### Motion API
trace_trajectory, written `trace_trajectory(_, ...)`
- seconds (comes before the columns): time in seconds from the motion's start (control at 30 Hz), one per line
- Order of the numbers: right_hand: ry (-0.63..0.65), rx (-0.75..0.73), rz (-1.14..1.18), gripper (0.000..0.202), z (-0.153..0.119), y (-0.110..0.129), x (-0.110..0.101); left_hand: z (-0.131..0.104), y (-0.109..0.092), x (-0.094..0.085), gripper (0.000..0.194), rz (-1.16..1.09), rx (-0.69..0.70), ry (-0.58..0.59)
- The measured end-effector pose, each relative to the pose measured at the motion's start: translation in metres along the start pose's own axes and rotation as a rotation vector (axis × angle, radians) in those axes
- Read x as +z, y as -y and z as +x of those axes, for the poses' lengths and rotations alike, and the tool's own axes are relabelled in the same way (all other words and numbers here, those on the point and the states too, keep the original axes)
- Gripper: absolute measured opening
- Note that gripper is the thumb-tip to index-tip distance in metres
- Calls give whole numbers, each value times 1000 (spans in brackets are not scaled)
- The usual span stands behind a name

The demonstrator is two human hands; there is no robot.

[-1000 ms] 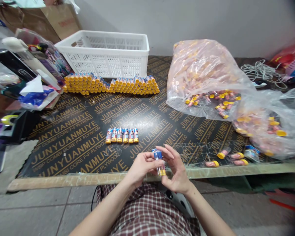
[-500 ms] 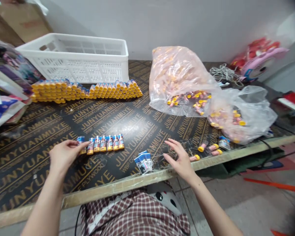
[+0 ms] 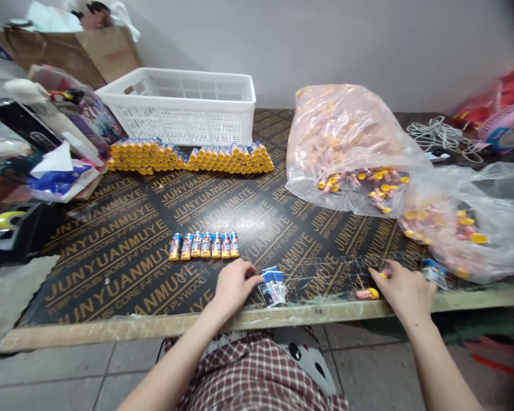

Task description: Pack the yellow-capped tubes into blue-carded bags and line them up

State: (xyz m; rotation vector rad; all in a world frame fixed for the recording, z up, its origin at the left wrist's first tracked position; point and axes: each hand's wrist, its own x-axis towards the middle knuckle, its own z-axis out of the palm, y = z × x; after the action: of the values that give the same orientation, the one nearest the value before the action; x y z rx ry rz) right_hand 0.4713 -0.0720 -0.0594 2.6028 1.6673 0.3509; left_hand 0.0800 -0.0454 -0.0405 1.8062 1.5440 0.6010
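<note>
My left hand (image 3: 239, 283) has its thumb and fingers pressed at the left edge of a small stack of blue and clear labels (image 3: 273, 286) near the table's front edge. Further right, my right hand (image 3: 405, 288) closes its fingertips around a pink tube with a yellow cap (image 3: 385, 274), partly hidden by the fingers. Another pink tube (image 3: 367, 293) lies just left of that hand. A row of several blue-labelled tubes (image 3: 206, 244) stretches across the table, left of and beyond my left hand. More labels (image 3: 434, 273) lie right of my right hand.
Many yellow-capped tubes (image 3: 231, 160) are stacked before a white basket (image 3: 188, 117). Clear bags of pink tubes (image 3: 346, 131) (image 3: 492, 217) fill the right side. A pink fan (image 3: 508, 128) and white cable (image 3: 443, 137) sit behind. Boxes and packets crowd the left.
My left hand has left the row's left end and moved right to the labels. My right hand has moved right and closed on a tube. The view has shifted left.
</note>
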Motion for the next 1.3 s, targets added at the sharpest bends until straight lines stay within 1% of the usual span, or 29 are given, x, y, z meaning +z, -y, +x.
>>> trace_trajectory(0.03,-5,-12,6,42,1,1,3,-2,-4,10,8,13,0,10)
trace_trajectory(0.1,-51,-35,92,41,1,5,6,-5,-5,21,4,31,-17,-8)
trace_trajectory(0.2,-151,-103,403,43,-5,21,1,-6,0,25,7,44,-35,-11)
trace_trajectory(0.27,-167,-142,645,43,-13,40,-9,-6,2,24,8,57,-39,0)
trace_trajectory(0.33,-110,-158,860,39,-24,64,-22,-6,3,24,9,79,-29,14)
trace_trajectory(0.43,22,-193,1113,31,-42,100,-40,-9,2,25,10,100,-2,11)
trace_trajectory(0.5,96,-234,1224,28,-54,119,-47,-11,2,26,8,91,-1,-18)
trace_trajectory(0.6,155,-261,1322,26,-66,135,-51,-13,1,25,7,54,0,-69)
trace_trajectory(0.67,166,-252,1362,25,-71,140,-52,-13,-1,24,10,-60,-17,-89)
trace_trajectory(0.7,167,-245,1382,23,-73,141,-53,-12,-2,23,11,-167,-46,-92)
trace_trajectory(0.83,150,-241,1466,19,-80,142,-63,-8,-10,16,23,-801,-295,-70)
trace_trajectory(0.87,145,-246,1478,18,-82,142,-67,-7,-11,14,28,-931,-348,-67)
trace_trajectory(0.93,136,-263,1488,18,-86,142,-72,-5,-14,11,40,-1101,-409,-76)
trace_trajectory(1.0,136,-279,1487,18,-90,142,-76,-3,-16,8,49,-1179,-436,-91)
trace_trajectory(1.03,138,-285,1488,19,-92,142,-76,-3,-16,7,48,-1204,-448,-98)
trace_trajectory(1.17,147,-289,1495,21,-98,145,-74,-2,-15,7,31,-1285,-494,-136)
trace_trajectory(1.3,118,-310,1483,23,-104,149,-72,-1,-13,7,32,-1314,-506,-187)
